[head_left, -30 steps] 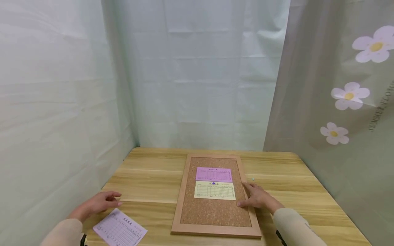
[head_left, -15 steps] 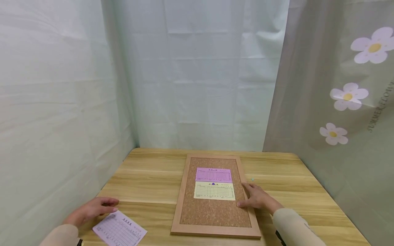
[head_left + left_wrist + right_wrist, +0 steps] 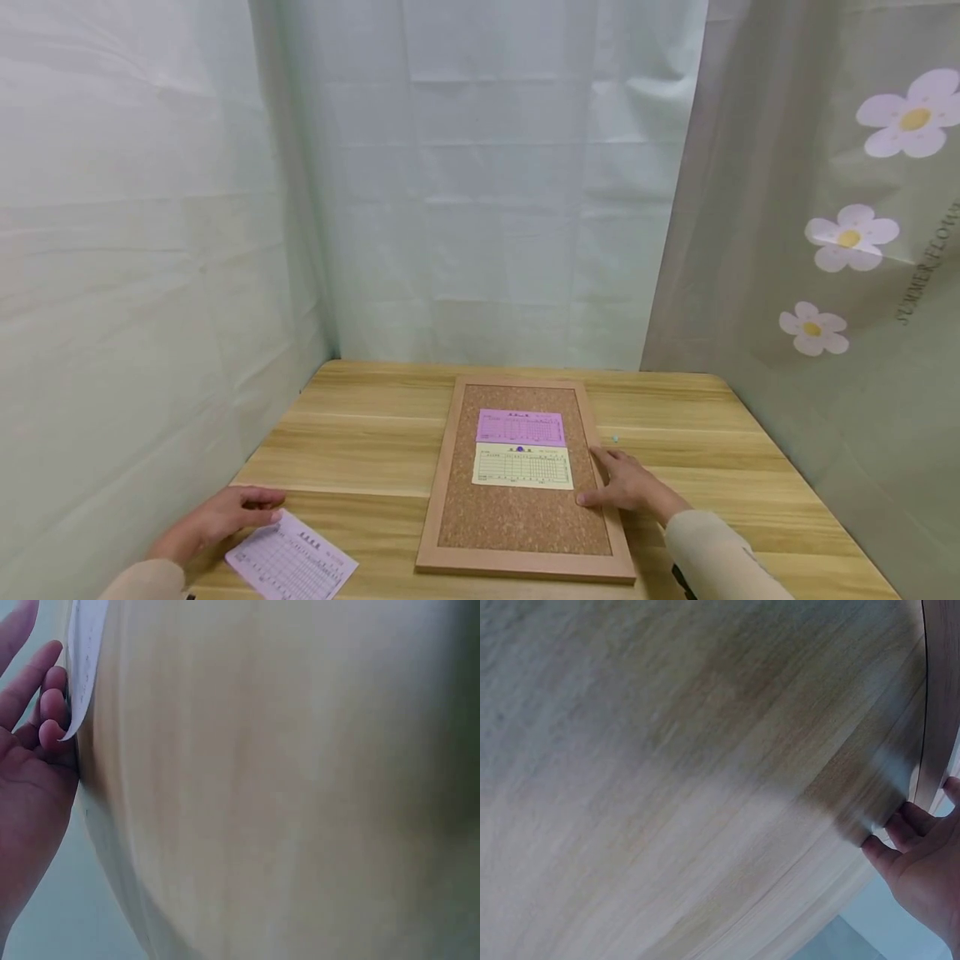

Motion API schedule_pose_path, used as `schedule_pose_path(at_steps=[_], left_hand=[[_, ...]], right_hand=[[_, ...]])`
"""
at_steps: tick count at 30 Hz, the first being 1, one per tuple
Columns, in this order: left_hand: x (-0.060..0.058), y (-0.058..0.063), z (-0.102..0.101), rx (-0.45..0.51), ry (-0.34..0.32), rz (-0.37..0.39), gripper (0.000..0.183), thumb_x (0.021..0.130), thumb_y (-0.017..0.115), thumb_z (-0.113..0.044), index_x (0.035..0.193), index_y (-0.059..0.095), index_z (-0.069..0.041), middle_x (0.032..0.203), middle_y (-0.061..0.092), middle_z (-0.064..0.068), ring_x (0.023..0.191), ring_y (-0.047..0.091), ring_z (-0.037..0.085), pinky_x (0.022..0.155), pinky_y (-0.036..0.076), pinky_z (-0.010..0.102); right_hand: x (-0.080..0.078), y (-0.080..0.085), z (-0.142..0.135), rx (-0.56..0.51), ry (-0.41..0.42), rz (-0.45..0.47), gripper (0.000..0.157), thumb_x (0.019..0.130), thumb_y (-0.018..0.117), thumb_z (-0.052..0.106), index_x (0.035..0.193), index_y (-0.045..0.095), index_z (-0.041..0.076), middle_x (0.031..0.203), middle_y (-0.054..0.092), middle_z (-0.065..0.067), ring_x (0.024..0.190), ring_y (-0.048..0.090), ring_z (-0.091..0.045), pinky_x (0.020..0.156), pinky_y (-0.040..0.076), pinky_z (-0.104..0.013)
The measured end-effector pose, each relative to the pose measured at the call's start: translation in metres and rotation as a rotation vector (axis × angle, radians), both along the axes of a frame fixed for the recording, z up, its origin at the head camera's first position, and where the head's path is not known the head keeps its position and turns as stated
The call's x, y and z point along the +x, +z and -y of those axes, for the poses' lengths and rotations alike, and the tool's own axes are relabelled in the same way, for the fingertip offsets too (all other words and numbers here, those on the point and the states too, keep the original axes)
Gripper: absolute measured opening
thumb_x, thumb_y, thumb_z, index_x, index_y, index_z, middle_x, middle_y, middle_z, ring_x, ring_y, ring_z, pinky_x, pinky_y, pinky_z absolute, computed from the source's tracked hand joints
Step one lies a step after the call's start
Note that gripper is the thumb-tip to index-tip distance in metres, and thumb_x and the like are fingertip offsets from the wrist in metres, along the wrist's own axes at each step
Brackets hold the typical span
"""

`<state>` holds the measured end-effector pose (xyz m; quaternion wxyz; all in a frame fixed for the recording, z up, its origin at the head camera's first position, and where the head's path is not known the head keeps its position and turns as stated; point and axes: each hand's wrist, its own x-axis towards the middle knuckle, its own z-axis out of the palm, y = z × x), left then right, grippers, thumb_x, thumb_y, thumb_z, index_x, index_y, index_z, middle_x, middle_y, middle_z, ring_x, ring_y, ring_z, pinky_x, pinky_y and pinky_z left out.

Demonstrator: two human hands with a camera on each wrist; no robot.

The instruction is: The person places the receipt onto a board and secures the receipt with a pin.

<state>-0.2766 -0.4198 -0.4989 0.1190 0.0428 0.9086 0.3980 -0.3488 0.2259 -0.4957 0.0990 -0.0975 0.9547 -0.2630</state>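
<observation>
My left hand point(image 3: 225, 521) is at the lower left of the head view, with its thumb and forefinger apart. The lower digit touches the top corner of a pale purple printed slip point(image 3: 300, 560) lying on the table. In the left wrist view the slip's point(image 3: 88, 656) edge bends up beside the curled fingertips. My right hand point(image 3: 628, 482) rests, fingers spread, on the right frame edge of a cork board point(image 3: 525, 525); its other fingertips reach the tabletop in the right wrist view. On the cork are a pink slip point(image 3: 517, 427) and a yellow slip point(image 3: 517, 468), with a purple pushpin point(image 3: 520, 448) at the yellow one's top.
The wood-grain table point(image 3: 360, 442) has a pale curtain point(image 3: 487, 208) behind it and at both sides. A tiny light-green object point(image 3: 615, 438) lies just right of the board. Flowers point(image 3: 851, 237) are printed on the right-hand curtain.
My left hand has come slightly down and left, from above the slip's far corner onto that corner. The right hand and the cork board stay where they were.
</observation>
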Motion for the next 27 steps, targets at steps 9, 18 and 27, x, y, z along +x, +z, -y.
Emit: schedule_pose_path(at_steps=[9, 18, 27], left_hand=[[0.006, -0.005, 0.001, 0.000, -0.045, -0.115, 0.051, 0.086, 0.078, -0.019, 0.122, 0.062, 0.013, 0.114, 0.067, 0.018, 0.089, 0.053, 0.005, 0.075, 0.046, 0.020], [0.005, -0.011, -0.003, -0.059, -0.013, -0.142, 0.037, 0.082, 0.081, -0.016, 0.110, 0.070, 0.005, 0.098, 0.064, 0.006, 0.083, 0.051, 0.010, 0.070, 0.044, 0.023], [0.005, -0.010, -0.012, -0.116, 0.084, -0.117, 0.019, 0.081, 0.080, -0.010, 0.097, 0.072, -0.005, 0.089, 0.061, 0.002, 0.082, 0.051, 0.018, 0.068, 0.043, 0.026]], right_hand=[[0.002, 0.001, 0.000, -0.001, -0.009, 0.010, 0.111, 0.069, 0.083, 0.059, 0.153, 0.034, 0.004, 0.149, 0.032, -0.033, 0.136, 0.029, -0.054, 0.103, 0.030, -0.069], [0.003, -0.001, -0.001, -0.007, -0.012, 0.003, 0.110, 0.070, 0.083, 0.058, 0.153, 0.035, 0.004, 0.149, 0.032, -0.033, 0.136, 0.029, -0.055, 0.102, 0.030, -0.070], [0.001, -0.001, -0.001, -0.005, -0.011, 0.007, 0.111, 0.069, 0.083, 0.060, 0.153, 0.035, 0.005, 0.150, 0.032, -0.031, 0.136, 0.029, -0.055, 0.102, 0.029, -0.071]])
